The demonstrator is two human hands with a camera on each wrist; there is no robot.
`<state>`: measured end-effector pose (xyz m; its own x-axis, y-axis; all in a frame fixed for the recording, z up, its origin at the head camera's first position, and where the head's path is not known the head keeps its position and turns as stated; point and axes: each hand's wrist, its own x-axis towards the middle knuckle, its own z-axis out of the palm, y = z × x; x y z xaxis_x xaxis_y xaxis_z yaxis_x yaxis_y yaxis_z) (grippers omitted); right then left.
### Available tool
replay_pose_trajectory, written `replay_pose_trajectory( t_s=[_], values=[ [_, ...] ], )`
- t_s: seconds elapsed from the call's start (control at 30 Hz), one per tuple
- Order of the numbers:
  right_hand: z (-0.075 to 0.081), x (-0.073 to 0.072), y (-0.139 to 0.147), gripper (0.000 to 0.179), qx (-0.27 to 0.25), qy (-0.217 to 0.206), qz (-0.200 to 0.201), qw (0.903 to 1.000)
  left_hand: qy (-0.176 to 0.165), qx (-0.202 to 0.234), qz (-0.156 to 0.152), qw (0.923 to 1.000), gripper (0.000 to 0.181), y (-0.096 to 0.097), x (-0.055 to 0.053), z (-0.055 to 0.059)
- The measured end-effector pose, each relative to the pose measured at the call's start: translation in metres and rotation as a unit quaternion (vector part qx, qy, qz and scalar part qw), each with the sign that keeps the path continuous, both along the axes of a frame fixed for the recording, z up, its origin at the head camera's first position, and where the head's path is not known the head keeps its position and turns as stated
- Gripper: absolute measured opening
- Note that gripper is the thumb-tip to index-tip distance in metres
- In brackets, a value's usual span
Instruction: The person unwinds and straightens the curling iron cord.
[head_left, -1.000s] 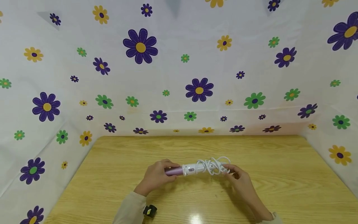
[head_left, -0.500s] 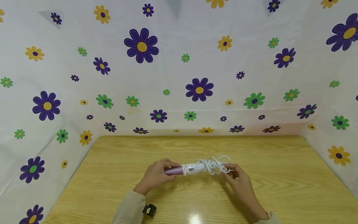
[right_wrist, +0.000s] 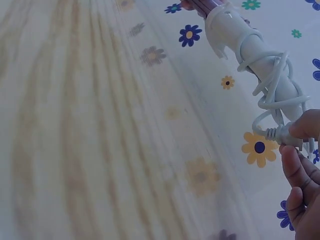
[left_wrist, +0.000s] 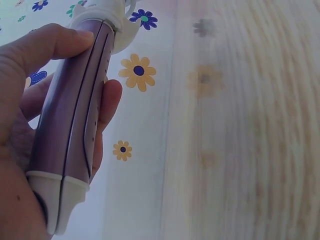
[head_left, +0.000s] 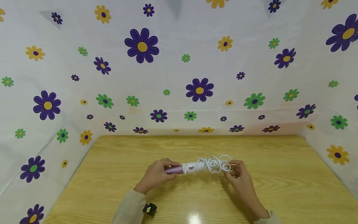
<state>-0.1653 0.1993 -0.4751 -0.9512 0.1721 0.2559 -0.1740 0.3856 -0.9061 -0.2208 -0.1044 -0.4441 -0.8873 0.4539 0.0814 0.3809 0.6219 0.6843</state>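
Note:
A hair straightener (head_left: 192, 168) with a purple front part and a white handle is held level above the wooden table in the head view. My left hand (head_left: 157, 175) grips its purple end; in the left wrist view the thumb lies along the purple casing (left_wrist: 70, 115), which is split lengthwise. A white cord (right_wrist: 272, 85) winds in loose loops round the handle. At the handle's far end my right hand (head_left: 242, 182) pinches the cord's plug (right_wrist: 285, 134) between thumb and finger. The plug's prongs are hidden.
The wooden table (head_left: 126, 149) extends beneath both hands. White cloth (head_left: 173, 71) printed with flowers rises behind it and at both sides. A small black device (head_left: 150, 209) sits by the left sleeve.
My right fingers have shifted on the cord's end and now pinch the plug. The handle end has risen slightly. My left hand keeps its grip and has barely moved.

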Motion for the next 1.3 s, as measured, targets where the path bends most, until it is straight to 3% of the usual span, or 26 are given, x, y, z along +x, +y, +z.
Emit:
replay_pose_trajectory(
  t_s=[0.13,0.27,0.5,0.67,0.83,1.0,1.3],
  values=[
    [0.001,-0.002,0.002,0.044,-0.021,-0.021,0.006,0.9995,0.001,-0.001,0.004,1.0,0.035,0.0,0.0,0.0],
    [0.001,-0.003,0.004,0.044,-0.009,-0.034,0.0,0.9994,-0.005,0.001,0.005,1.0,0.034,-0.001,-0.001,0.0],
    [0.001,-0.002,0.009,0.033,0.011,-0.018,0.009,0.9997,-0.039,0.019,0.0,0.9991,0.034,-0.007,0.0,0.005],
    [0.003,-0.001,0.011,0.03,0.0,-0.049,-0.008,0.9988,-0.04,0.022,-0.001,0.999,0.034,-0.006,0.0,0.004],
    [0.005,-0.004,0.013,0.036,-0.045,-0.097,-0.015,0.9941,-0.037,0.029,0.004,0.9989,0.032,-0.003,0.0,0.002],
    [0.005,-0.004,0.013,0.037,-0.093,-0.121,0.007,0.9882,-0.037,0.039,-0.005,0.9985,0.032,-0.001,0.002,0.001],
    [0.003,-0.001,0.014,0.034,-0.075,-0.11,0.017,0.9909,-0.041,0.056,-0.017,0.9974,0.031,-0.004,0.003,0.003]
  ],
)
